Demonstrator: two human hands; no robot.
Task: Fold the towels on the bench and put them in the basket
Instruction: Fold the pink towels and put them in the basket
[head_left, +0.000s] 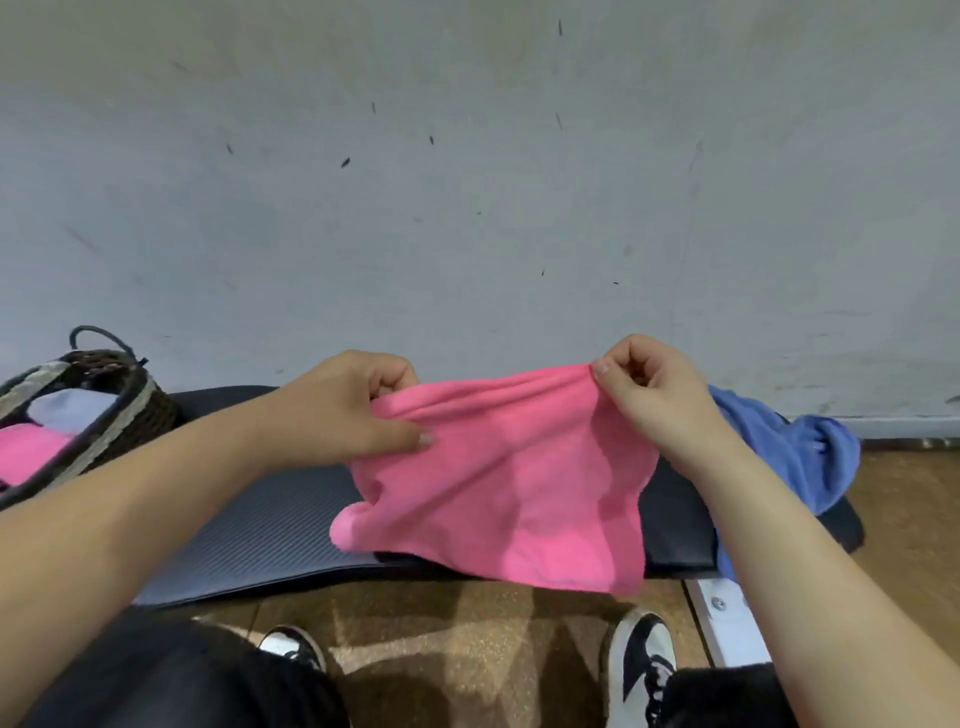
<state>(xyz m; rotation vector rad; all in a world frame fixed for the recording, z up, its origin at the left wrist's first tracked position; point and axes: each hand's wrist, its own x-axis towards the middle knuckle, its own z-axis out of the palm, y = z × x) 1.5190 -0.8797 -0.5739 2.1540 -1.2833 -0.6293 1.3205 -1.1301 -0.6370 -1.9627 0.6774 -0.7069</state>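
Note:
A pink towel (514, 483) hangs over the black padded bench (260, 535), held up by its top edge. My left hand (343, 410) grips the towel's upper left corner, thumb on the front of the cloth. My right hand (649, 395) pinches the upper right corner. A crumpled blue towel (795, 447) lies on the bench's right end, partly behind my right forearm. The woven basket (130, 400) stands on the bench at the far left, with a folded pink towel (31, 452) and a pale lilac towel (72, 408) inside.
A grey wall runs right behind the bench. Wooden floor lies in front, where my two black-and-white shoes (641, 670) stand. A white metal bench leg (727, 618) shows at lower right.

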